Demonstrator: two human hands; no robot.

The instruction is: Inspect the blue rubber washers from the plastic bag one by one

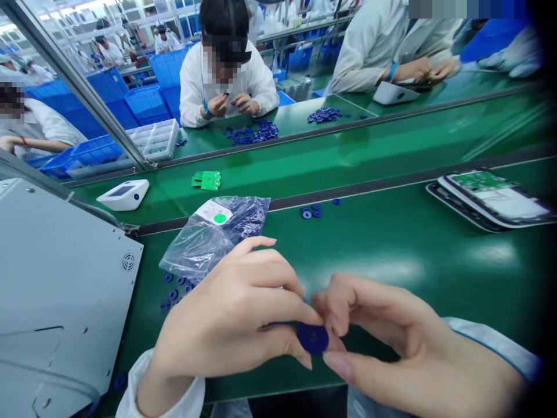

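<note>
The left hand (237, 313) is arched over the green table (383, 241), thumb and forefinger closed on a blue disc (313, 338). The disc, round and without a long axis, is located between both hands' fingertips, neither clearly nearer. The right hand (391, 339) is curled, thumb extended leftward; whether anything is gripped cannot be told.

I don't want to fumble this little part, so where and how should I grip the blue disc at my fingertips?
Probably by the right rim, coming from the right with the right hand, thumb and index finger pinching the edge. The blue disc is round with a face toward the camera, and the left hand takes up its left side.
</note>
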